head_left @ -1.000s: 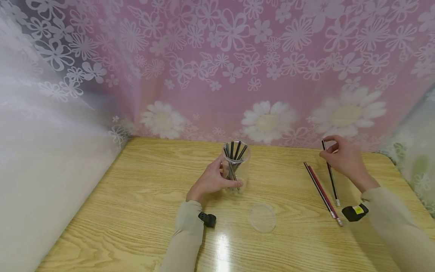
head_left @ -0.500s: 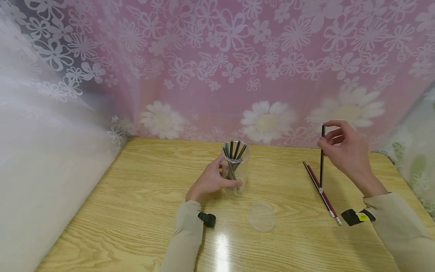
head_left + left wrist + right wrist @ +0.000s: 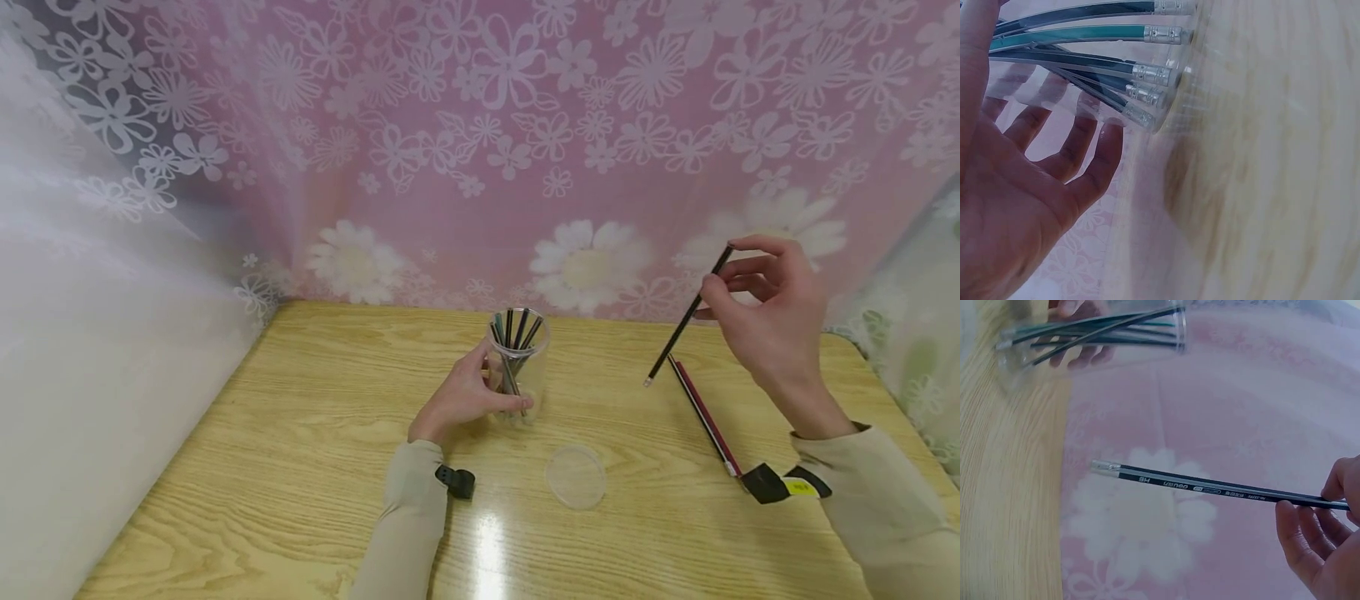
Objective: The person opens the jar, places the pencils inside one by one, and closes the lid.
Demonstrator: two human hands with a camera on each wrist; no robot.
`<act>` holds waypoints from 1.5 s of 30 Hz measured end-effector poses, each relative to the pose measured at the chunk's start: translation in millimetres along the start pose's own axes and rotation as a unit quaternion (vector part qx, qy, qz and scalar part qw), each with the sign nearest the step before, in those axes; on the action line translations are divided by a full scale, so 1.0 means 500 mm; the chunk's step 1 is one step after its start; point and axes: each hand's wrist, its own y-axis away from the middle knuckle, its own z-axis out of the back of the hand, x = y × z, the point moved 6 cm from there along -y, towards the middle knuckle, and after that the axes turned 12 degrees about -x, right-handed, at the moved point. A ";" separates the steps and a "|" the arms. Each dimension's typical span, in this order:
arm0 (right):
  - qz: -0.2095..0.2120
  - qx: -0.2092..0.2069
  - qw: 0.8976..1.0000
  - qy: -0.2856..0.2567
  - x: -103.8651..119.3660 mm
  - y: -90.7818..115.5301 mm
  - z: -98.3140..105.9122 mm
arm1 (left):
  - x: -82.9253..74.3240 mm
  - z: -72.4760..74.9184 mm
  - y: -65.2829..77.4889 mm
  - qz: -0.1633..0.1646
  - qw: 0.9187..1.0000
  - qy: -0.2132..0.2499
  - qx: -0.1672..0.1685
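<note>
My left hand (image 3: 461, 393) grips a clear plastic jar (image 3: 538, 375) that stands upright on the table. Several pencils (image 3: 517, 329), dark ones and a teal one, lean inside it. Their metal eraser ends are down at the jar's bottom in the left wrist view, where my left fingers (image 3: 1072, 150) curl round the wall. Above the table at the right, my right hand (image 3: 776, 325) pinches a black pencil (image 3: 678, 333) near its upper end. That pencil slants, its white eraser end low and toward the jar. In the right wrist view, lettering shows along the black pencil (image 3: 1191, 486).
A red pencil (image 3: 708, 417) and a black-and-white striped pencil (image 3: 697, 412) lie side by side on the wooden table (image 3: 300, 475), below my right hand. A round clear lid (image 3: 575, 477) lies flat in front of the jar. Behind the table hangs a pink flowered curtain (image 3: 450, 208).
My right hand has lifted the black pencil off the table and raised it. The pencil's eraser end has swung left toward the jar. My left hand and the jar have stayed in place.
</note>
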 end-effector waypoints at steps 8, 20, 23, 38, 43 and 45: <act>-0.067 -0.041 0.962 -0.263 0.031 -0.006 -0.007 | 0.002 0.001 0.000 0.002 1.000 -0.012 -0.002; -0.062 -0.100 0.922 -0.368 0.078 -0.010 -0.028 | 0.001 0.000 0.002 0.005 1.000 -0.006 -0.003; -0.059 -0.098 0.923 -0.368 0.089 -0.010 -0.038 | 0.001 0.000 0.001 0.003 1.000 -0.010 -0.004; -0.054 -0.049 0.926 -0.370 0.127 -0.002 -0.108 | -0.001 0.005 0.001 0.011 1.000 -0.027 -0.009; -0.044 -0.024 0.937 -0.345 0.134 0.003 -0.133 | 0.000 0.004 0.002 0.009 1.000 -0.025 -0.007; -0.044 -0.011 0.938 -0.344 0.136 0.003 -0.143 | -0.001 0.004 0.001 0.007 1.000 -0.027 -0.009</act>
